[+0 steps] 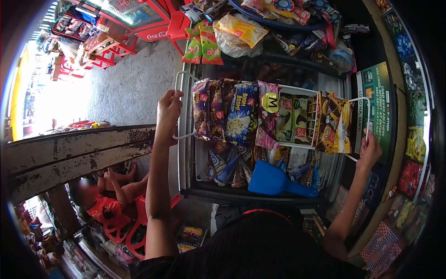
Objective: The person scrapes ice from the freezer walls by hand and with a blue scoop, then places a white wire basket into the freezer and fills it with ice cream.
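Observation:
A white wire basket (pixel 297 87) spans the top of an open chest freezer, packed with ice cream in wrappers. Among its packs are a blue Boom Boom pack (pixel 241 114), a pink pack with a gold M (pixel 267 132), green packs (pixel 293 118) and yellow-brown packs (pixel 333 123). My left hand (pixel 168 111) is closed around the basket's left wire handle. On the opposite end, my right hand (pixel 370 149) grips the right handle. Below the basket, a blue scoop (pixel 269 179) lies over more wrapped ice creams (pixel 223 162) inside the freezer (pixel 186 179).
Snack packs and a bag are heaped beyond the freezer, with green-red packs (pixel 202 44) hanging at its edge. A person in red (pixel 109 207) sits at lower left below a worn wooden beam (pixel 79 151). A green poster (pixel 378 107) and hanging goods line the right.

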A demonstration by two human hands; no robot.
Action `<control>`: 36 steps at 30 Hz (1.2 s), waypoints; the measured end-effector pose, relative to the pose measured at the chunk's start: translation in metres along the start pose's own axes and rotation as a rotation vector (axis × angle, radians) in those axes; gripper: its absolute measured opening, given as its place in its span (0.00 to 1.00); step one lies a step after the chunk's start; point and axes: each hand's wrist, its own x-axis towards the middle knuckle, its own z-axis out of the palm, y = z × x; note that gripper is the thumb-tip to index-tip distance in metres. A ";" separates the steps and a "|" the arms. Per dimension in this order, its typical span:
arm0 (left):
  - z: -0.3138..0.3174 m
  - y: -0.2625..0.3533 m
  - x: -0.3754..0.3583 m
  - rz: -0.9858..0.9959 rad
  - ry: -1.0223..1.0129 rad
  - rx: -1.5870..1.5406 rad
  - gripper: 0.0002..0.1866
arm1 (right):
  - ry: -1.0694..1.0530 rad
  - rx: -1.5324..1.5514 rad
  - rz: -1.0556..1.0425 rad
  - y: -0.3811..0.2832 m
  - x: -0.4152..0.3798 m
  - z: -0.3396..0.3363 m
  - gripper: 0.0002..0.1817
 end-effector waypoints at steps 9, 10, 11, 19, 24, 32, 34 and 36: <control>0.004 -0.032 0.024 -0.023 0.003 0.026 0.11 | -0.009 -0.006 0.009 0.006 0.008 0.013 0.12; 0.005 -0.039 0.026 -0.046 0.007 0.038 0.11 | -0.011 -0.019 0.013 0.008 0.009 0.016 0.12; 0.005 -0.042 0.028 -0.063 0.008 0.071 0.11 | -0.035 -0.004 0.023 0.010 0.009 0.018 0.12; 0.010 -0.056 0.059 -0.019 0.008 0.163 0.13 | -0.093 -0.002 0.035 0.009 0.020 0.033 0.11; 0.013 -0.058 0.060 -0.018 0.041 0.221 0.13 | -0.084 -0.026 0.037 0.012 0.023 0.035 0.12; 0.013 -0.064 0.049 0.035 0.101 0.295 0.13 | -0.074 -0.028 0.029 0.013 0.012 0.031 0.09; 0.011 -0.066 0.047 0.047 0.103 0.301 0.13 | -0.062 -0.053 0.017 0.014 0.007 0.029 0.09; 0.010 -0.069 0.047 0.051 0.104 0.305 0.13 | -0.061 -0.057 -0.013 0.011 0.003 0.028 0.09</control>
